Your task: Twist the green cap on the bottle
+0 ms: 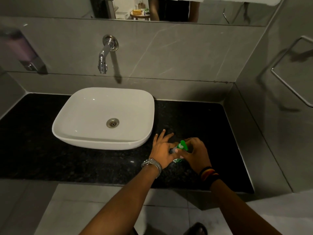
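Head view: a dark speckled worktop [50, 158] runs wall to wall, with a white basin [94, 106] standing on it left of centre and a chrome tap [104, 55] on the tiled wall above the basin. A soap dispenser [22, 50] hangs blurred at far left, and a mirror [169, 9] crosses the top.

Just right of the basin, both hands meet over the worktop around 1 small green tube [179, 147]. The left hand [163, 150], a watch [151, 164] on its wrist, has 2 or 3 fingers spread forward while its thumb side pinches the tube's dark end. The right hand [194, 154], with bands [209, 173] at the wrist, curls its fingers round the tube's body and white-green lower end.

The step in hand looks like working the tube's cap or tip, though whether it is on or off I cannot tell. The next move would call for a steady right-hand hold while the left twists or pulls with a fine pinch.
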Motion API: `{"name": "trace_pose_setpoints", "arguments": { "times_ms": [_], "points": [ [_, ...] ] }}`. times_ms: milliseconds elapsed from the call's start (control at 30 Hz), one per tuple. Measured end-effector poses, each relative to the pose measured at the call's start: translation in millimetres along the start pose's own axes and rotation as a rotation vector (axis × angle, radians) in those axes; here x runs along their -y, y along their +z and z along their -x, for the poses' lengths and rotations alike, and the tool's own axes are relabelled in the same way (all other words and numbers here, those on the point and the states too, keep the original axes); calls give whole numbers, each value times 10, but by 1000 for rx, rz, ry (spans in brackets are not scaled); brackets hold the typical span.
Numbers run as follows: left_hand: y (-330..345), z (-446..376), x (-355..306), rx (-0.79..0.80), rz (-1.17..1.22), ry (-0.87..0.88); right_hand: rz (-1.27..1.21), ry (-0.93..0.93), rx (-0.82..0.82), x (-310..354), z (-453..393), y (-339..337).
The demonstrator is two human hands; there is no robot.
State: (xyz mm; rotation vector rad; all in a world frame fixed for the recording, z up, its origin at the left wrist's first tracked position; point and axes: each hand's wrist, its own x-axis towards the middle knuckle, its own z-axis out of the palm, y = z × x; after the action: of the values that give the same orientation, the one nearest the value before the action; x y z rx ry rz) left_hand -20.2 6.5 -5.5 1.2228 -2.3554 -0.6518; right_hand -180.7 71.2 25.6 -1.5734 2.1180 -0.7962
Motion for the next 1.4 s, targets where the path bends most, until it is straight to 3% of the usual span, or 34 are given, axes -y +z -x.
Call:
{"name": "trace_pose_setpoints", "arguments": {
  "times_ms": [267, 433, 567, 733, 933, 1100, 1267, 1400],
  "points": [
    [24, -26, 20, 3, -16, 1, 72, -137, 37, -17, -28, -29],
    [56, -1, 28, -39, 13, -7, 115, -31, -25, 90, -58, -2],
    [58, -12, 29, -37, -25, 3, 64, -182, 14, -19, 8, -22],
    [93, 25, 36, -52, -11, -17, 145, -50, -46, 54, -42, 6],
    [79, 15, 35, -45, -43, -23, -12, -158, -16, -64, 44, 37],
    [100, 30, 17, -64, -16, -34, -36, -20, -61, 13, 8, 73],
    [88, 30, 19, -75, 5, -28, -78, -146, 18, -96, 25, 62],
    [108, 43, 15, -69, 17, -35, -131, -41, -58, -33, 1, 96]
  ]
}}
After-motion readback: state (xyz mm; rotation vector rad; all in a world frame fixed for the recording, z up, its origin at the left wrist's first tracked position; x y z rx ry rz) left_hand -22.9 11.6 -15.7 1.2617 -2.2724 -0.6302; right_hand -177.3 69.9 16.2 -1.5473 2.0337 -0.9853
